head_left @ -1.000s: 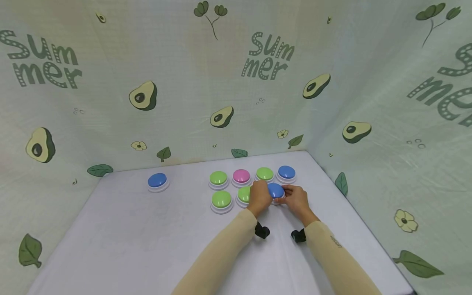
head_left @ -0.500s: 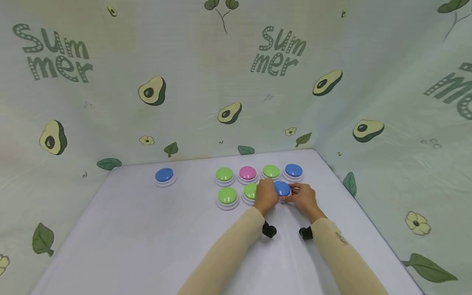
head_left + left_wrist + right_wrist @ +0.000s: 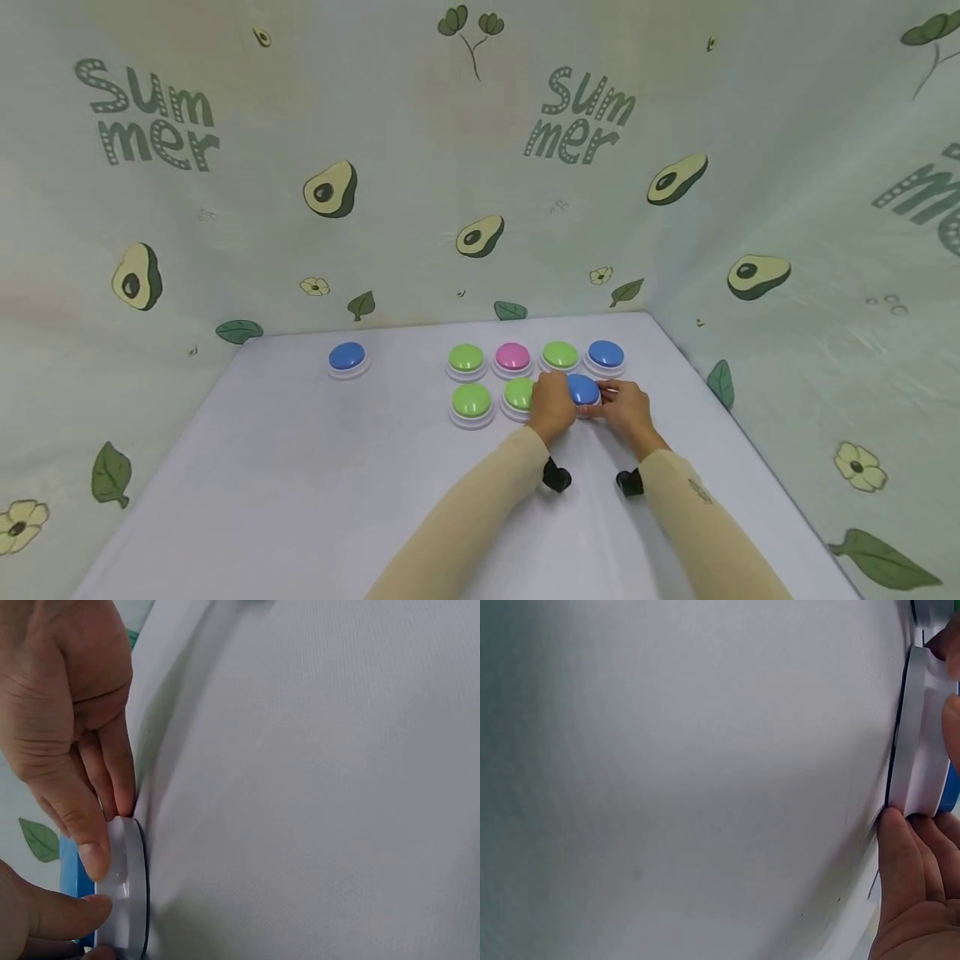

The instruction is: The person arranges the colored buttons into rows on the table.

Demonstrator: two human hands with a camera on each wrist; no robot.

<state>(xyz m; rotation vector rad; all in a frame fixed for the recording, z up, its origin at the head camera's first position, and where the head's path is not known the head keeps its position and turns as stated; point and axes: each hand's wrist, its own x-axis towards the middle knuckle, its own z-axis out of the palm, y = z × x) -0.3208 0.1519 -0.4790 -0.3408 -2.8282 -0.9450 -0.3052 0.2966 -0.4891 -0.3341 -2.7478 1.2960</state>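
A round push button [image 3: 582, 389] with a blue dome and white base sits at the right end of the front row in the head view. My left hand [image 3: 552, 408] grips its left side, and my right hand [image 3: 628, 412] holds the opposite side. In the left wrist view, both thumbs press the white base [image 3: 127, 900] from the front. The right wrist view has right-hand fingertips [image 3: 892, 817] against the base's side, low at the table surface. Left-hand fingers partly cover the neighbouring green button [image 3: 517, 393].
Another green button [image 3: 471, 401] is farther left in the front row. Behind stand green [image 3: 466, 358], pink [image 3: 513, 357], green [image 3: 560, 355] and blue [image 3: 606, 354] buttons. A lone blue button [image 3: 347, 357] is at the back left. Printed cloth [image 3: 405, 192] hangs behind the white table [image 3: 315, 483].
The head view has swung, so the whole scene sits farther right in the picture. Both hands keep their hold on the blue button, which stays in place among the others.
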